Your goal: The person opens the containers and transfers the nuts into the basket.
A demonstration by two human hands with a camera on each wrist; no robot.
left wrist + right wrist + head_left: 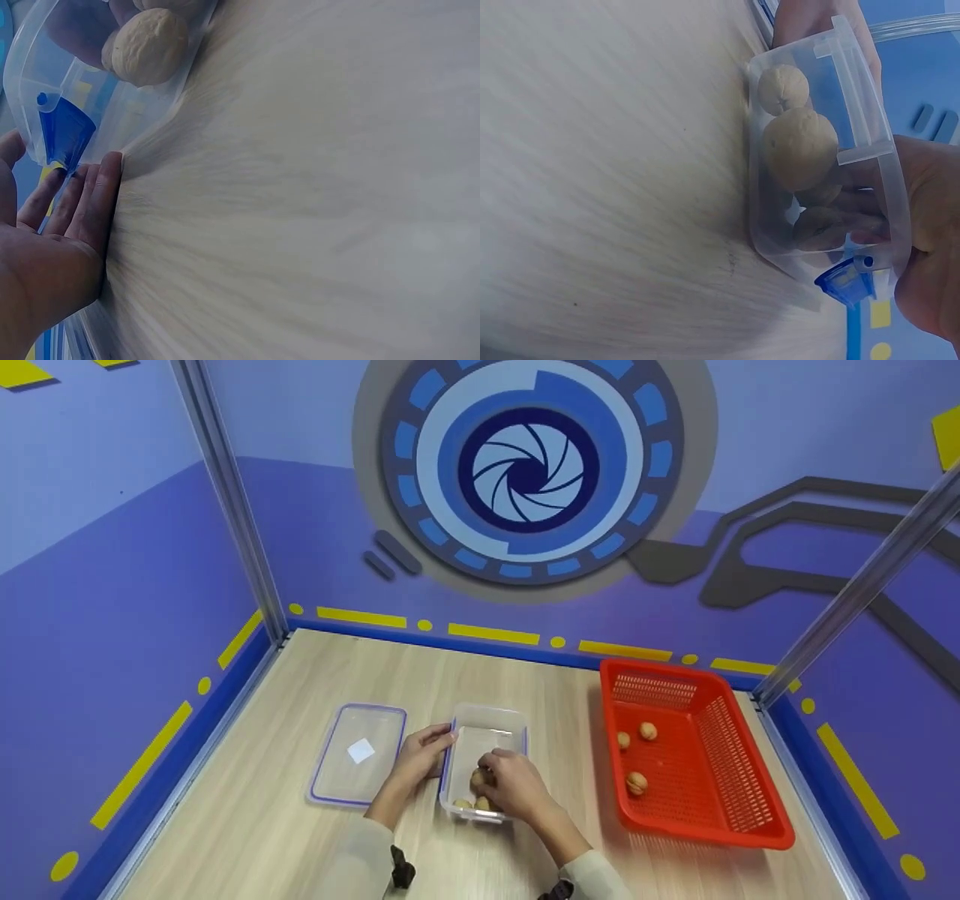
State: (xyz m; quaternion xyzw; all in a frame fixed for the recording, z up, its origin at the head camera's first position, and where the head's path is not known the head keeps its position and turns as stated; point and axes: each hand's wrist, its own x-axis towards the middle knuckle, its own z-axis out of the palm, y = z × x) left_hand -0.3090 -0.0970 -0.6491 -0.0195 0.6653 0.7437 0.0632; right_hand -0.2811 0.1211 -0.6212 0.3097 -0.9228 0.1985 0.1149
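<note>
A clear plastic food container with walnuts in its near end stands on the table between both hands. My left hand rests against its left side, the fingers fairly straight along the wall near a blue clip. Over the right rim, my right hand reaches in, fingers curled round a walnut. Through the clear wall, the right wrist view shows a large walnut and a smaller walnut apart from those fingers. The walnut under the right fingers is partly hidden.
The clear lid with a blue seal and a white square label lies left of the container. On the right stands a red perforated basket holding three walnuts. Patterned blue walls and metal posts bound the table.
</note>
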